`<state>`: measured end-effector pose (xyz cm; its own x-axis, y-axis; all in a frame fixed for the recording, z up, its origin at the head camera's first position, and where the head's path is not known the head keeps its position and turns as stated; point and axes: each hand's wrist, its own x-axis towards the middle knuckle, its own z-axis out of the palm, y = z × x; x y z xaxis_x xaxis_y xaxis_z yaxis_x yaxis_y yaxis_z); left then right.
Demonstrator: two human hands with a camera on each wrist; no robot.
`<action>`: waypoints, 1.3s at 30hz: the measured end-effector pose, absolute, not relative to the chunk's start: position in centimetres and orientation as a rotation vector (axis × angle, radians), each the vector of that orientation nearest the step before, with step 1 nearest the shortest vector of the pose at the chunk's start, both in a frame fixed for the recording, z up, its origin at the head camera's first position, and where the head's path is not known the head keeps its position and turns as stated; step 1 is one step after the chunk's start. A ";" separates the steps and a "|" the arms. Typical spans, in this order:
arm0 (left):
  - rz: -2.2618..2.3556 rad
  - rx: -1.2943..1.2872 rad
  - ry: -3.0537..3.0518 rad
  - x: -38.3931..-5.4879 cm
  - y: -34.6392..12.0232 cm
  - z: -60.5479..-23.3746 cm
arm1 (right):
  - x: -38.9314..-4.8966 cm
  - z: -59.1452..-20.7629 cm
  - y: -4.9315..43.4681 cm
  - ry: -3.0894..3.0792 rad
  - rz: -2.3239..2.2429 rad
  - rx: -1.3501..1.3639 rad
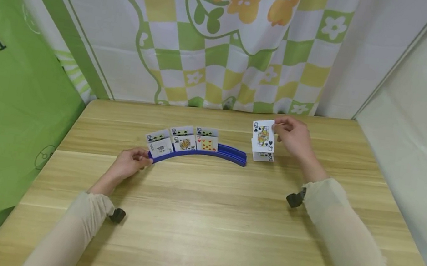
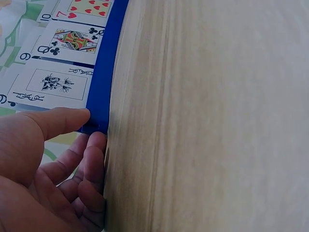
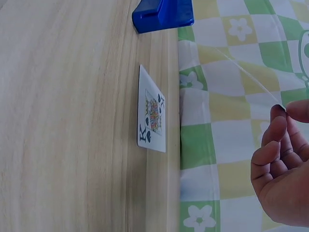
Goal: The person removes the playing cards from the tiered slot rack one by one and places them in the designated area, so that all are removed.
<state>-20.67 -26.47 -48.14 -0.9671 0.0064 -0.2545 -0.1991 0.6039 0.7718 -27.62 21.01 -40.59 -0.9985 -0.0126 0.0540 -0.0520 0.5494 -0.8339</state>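
1. Watching remotely, I see the left hand (image 1: 130, 164) pinching the left end of the curved blue plastic card holder (image 1: 231, 154).
2. The right hand (image 1: 295, 137) pinches a white rectangular queen of spades (image 1: 263, 136), clear of the flat white king of spades (image 3: 152, 116).
3. I judge this loading (the holder's right end is bare); next calls for carrying the queen leftward.

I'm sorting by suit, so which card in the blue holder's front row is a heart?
The seven of hearts, rightmost in the row; the queen of clubs and the joker to its left bear no hearts.
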 end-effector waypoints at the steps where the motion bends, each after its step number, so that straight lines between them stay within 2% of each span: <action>1: 1.291 -0.160 2.600 -20.7 -26.5 -48.1 | -27.6 -40.6 21.1 -2.723 1.477 0.053; 39: 1.304 -0.164 2.584 -20.6 -26.3 -48.1 | -28.6 -42.2 25.0 -2.764 1.424 -0.110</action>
